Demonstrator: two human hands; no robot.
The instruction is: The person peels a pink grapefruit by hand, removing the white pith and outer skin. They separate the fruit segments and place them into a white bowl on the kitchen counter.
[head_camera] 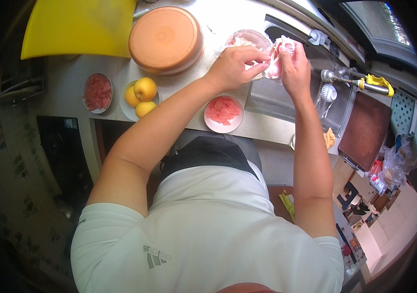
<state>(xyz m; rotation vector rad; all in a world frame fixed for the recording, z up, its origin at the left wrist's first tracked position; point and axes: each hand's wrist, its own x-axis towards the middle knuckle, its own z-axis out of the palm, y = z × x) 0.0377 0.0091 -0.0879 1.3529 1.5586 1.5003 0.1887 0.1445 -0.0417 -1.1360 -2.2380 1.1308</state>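
Note:
My right hand [297,71] grips a piece of pink citrus flesh with white membrane [275,66], which looks like pomelo, near the sink's left edge. From the left, the thumb and fingertips of my left hand [237,66] pinch at its side. A clear bowl [254,33] stands behind and beneath my hands, partly hidden, with pale peel or membrane scraps [241,41] in it. Closer to my body, a white plate [225,129] carries peeled pink pulp pieces [224,110] at the counter's front edge.
Left of me are a white bowl of pink pulp [97,92], a plate [127,109] with yellow fruit [145,89], an upturned orange-brown pot [164,38] and a yellow sheet [80,27]. The sink [267,100], faucet [340,78] and brown cutting board [366,128] lie right.

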